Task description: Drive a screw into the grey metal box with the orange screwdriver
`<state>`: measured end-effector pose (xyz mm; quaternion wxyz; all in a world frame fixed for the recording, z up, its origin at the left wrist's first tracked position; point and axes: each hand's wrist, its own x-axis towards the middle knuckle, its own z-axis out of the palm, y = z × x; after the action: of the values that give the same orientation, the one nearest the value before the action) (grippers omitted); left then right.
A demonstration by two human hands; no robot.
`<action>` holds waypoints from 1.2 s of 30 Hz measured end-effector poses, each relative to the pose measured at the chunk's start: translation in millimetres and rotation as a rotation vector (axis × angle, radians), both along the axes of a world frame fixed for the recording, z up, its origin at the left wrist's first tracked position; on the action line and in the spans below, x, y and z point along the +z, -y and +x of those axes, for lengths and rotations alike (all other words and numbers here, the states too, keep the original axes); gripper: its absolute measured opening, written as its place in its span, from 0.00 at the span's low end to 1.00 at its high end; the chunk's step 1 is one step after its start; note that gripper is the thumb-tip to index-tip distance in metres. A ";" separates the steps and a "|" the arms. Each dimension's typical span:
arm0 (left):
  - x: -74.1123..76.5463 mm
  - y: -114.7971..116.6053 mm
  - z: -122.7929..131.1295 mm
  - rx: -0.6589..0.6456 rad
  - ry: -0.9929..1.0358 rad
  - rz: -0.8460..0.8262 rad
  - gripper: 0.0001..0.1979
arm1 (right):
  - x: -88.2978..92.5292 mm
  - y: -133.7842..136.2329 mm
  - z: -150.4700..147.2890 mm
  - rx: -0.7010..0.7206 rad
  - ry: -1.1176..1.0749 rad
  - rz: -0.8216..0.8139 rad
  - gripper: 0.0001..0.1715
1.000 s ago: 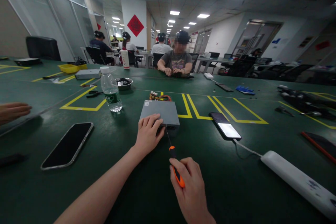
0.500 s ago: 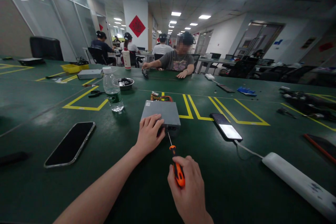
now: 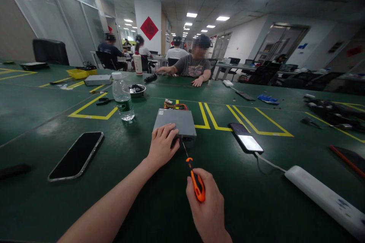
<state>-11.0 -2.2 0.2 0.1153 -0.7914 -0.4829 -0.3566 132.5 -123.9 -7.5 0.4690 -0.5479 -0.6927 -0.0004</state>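
Observation:
A grey computer power supply unit (image 3: 178,118) lies on the green table in front of me, its coloured cables (image 3: 175,105) bunched at the far side. My left hand (image 3: 163,143) grips its near left corner, fingers over the top and thumb low by the near face. My right hand (image 3: 207,199) is closed around the orange and black handle of a screwdriver (image 3: 197,186). The thin shaft slants up and left to the unit's near face, beside my left thumb. Whether the tip sits in a screw is too small to tell.
A water bottle (image 3: 123,100) and a metal bowl (image 3: 136,90) stand beyond on the left. One phone (image 3: 76,156) lies left; another phone (image 3: 245,137), right, is cabled to a white power strip (image 3: 322,197). Across the table sits a person (image 3: 194,64) near a black object (image 3: 150,78).
My right hand and the screwdriver handle have shifted slightly right, so the shaft slants more. My left hand and the unit stay put. The person opposite has moved a hand, and the black object now lies sideways.

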 end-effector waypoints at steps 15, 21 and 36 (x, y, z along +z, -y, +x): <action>1.8 1.4 0.3 0.005 -0.003 0.006 0.11 | -1.5 0.0 0.9 -0.040 0.007 0.029 0.09; 0.7 0.3 0.5 0.010 0.004 0.022 0.10 | 3.5 0.2 -0.5 0.018 0.118 0.074 0.08; -1.8 -1.1 1.0 0.015 0.003 0.019 0.10 | 2.4 0.8 0.0 -0.006 0.045 -0.003 0.11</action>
<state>-10.0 -1.1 -1.6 0.1248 -0.7861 -0.4856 -0.3616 132.5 -124.8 -5.2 0.4523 -0.5506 -0.7014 -0.0132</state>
